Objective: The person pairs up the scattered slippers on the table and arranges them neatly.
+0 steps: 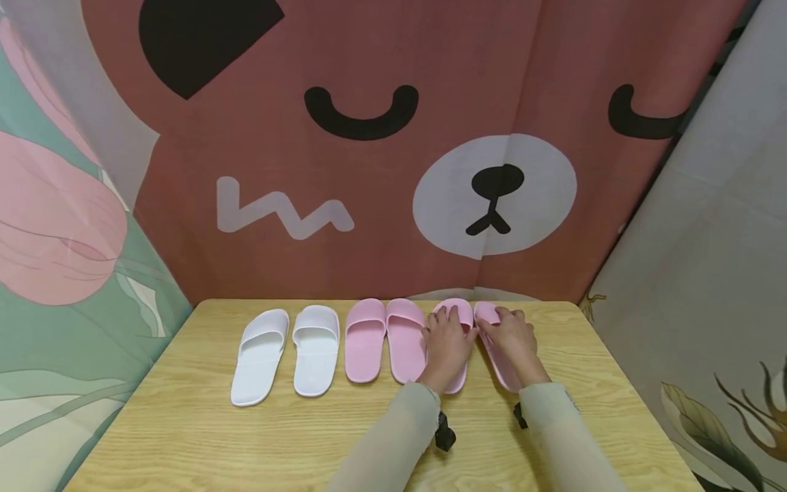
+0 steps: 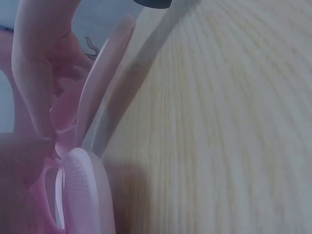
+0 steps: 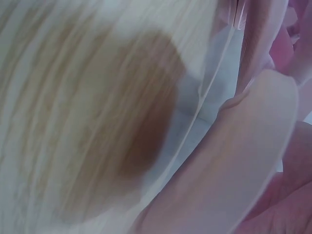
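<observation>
Four slippers' worth of pairing aside, two pink slippers lie at the right end of a row. My left hand (image 1: 447, 342) grips the inner one, a pink slipper (image 1: 458, 381), with its fingers over the strap. The right hand (image 1: 512, 338) holds the outer pink slipper (image 1: 488, 311) by its strap, thumb toward the other slipper. In the left wrist view, the near slipper (image 2: 80, 190) shows its edge beside the thumb and fingers. The right wrist view has a slipper sole (image 3: 229, 156) tilted above the tabletop, casting a shadow. The hands partly hide both straps.
Another pink pair, a left slipper (image 1: 364, 352) and a right slipper (image 1: 406, 352), sits just left of my left hand. Farther left lie two white slippers (image 1: 253, 369) (image 1: 316, 365). All are on a wooden table (image 1: 277, 451) against a bear-print curtain (image 1: 381, 260).
</observation>
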The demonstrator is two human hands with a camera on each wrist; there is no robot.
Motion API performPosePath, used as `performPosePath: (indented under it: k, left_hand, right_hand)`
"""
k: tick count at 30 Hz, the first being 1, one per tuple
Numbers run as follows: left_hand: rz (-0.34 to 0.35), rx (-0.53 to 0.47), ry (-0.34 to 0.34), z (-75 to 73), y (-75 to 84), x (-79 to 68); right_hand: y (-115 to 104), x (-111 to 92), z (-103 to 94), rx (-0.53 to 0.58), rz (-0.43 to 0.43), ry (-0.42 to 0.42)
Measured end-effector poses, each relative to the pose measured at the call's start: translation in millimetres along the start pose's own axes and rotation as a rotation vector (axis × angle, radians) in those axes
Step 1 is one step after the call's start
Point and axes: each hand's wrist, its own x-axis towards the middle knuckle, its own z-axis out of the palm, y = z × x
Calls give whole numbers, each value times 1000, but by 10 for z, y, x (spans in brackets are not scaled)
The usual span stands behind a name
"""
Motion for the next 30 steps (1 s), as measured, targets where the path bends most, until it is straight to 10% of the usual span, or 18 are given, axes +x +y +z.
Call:
performPosePath:
  k: [30]
  left_hand:
    - [0,86,-26,153,55,19]
  right_hand:
    - [26,32,-4,-8,30,-60]
